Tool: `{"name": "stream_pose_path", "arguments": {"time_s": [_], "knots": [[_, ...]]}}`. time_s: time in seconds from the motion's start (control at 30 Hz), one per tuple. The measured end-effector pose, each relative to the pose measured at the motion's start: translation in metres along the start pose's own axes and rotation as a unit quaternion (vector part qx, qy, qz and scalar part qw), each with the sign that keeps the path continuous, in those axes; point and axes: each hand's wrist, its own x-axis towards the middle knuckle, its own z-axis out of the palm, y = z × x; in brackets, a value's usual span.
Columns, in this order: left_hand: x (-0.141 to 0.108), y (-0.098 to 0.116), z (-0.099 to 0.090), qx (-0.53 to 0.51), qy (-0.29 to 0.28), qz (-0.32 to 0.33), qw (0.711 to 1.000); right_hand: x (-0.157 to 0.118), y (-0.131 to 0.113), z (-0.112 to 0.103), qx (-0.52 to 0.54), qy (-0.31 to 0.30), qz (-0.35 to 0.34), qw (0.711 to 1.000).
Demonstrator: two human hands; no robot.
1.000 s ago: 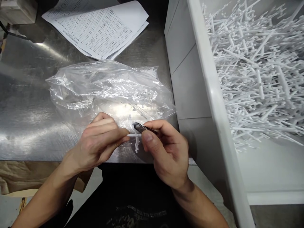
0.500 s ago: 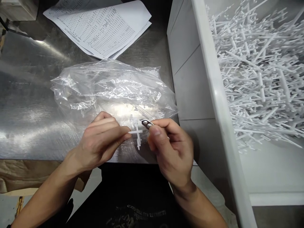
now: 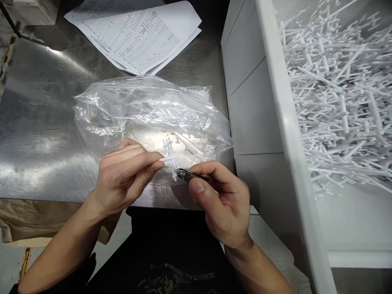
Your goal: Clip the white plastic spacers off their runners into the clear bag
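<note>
My left hand pinches one end of a small white plastic sprue, a branched piece with short cross arms. Closed around a pair of small metal nippers is my right hand. The nippers' tip meets the lower end of the sprue; whether the blades are closed I cannot tell. Just beyond both hands a clear plastic bag lies crumpled, with several tiny pieces in or under its near part.
A steel table carries printed sheets at the back. On the right stands a tall white bin heaped with white plastic sprues. Brown paper sits below the table's front edge at left.
The nippers have moved from the upper part of the sprue down to its lower end. The sprue has tilted and shifted slightly up and left. The whole view has shifted a little.
</note>
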Motion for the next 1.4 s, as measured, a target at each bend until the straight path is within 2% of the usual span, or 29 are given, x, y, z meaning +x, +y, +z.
{"name": "stream_pose_path", "arguments": {"time_s": [0.37,0.63,0.97,1.2,1.4], "knots": [[0.004,-0.001,0.003,0.032,0.0,0.029,0.999,-0.002,0.003,0.002,0.009,-0.001,-0.01,1.0],[0.005,0.0,0.001,0.05,-0.018,0.029,0.998,-0.002,0.002,0.002,-0.009,0.007,-0.012,1.0],[0.005,-0.003,0.006,0.089,-0.006,0.033,0.995,-0.003,0.009,0.006,-0.03,0.023,-0.033,0.999],[0.002,-0.001,0.003,0.031,0.026,-0.006,0.999,-0.003,0.011,0.004,-0.034,0.09,-0.045,0.994],[-0.001,0.0,0.001,-0.024,0.047,0.002,0.999,-0.001,0.006,0.005,-0.034,0.05,-0.016,0.998]]}}
